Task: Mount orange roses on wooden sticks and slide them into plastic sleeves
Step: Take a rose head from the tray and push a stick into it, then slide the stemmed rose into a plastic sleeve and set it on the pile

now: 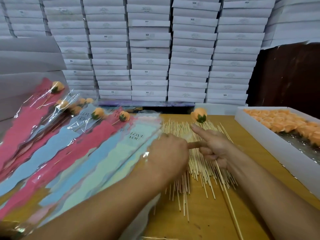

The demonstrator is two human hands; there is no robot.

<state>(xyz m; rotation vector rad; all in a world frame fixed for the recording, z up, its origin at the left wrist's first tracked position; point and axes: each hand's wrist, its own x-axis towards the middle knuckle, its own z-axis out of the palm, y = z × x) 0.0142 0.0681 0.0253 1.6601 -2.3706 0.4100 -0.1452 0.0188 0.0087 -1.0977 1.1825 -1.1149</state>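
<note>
The right hand (213,148) has its lower fingers (210,155) curled tight around a stick (228,198), index finger pointing up-frame. The stick runs from the lower middle of the frame up through the fist, and an orange rose (199,115) sits at its far tip, at centre frame just above the hand. The left hand (168,151) lies palm-down just left of it, at the edge of the nearest sleeve (110,161); its fingertips are hidden or blurred, so I cannot tell whether they pinch the plastic or only press on it.

Judging by this, mounting is done for this rose and sleeving is the step in hand. The next move calls for the left hand to open the mouth of a sleeve while the right steers the stick's bare end in and slides the flower down.

Counts: two hands, one mounted rose in hand. Finished sleeved roses (97,113) lie at the upper left; about seven or eight heads show, though some overlap. Empty sleeves in pink, blue and pale green fan across the left half, too overlapped to count. Loose sticks (187,170) form one pile, dozens at least, on the counter (213,220) under both hands. One white tray (277,148) at right holds many loose rose heads (284,122), too packed to count. Stacked white boxes (149,49) fill the background.
</note>
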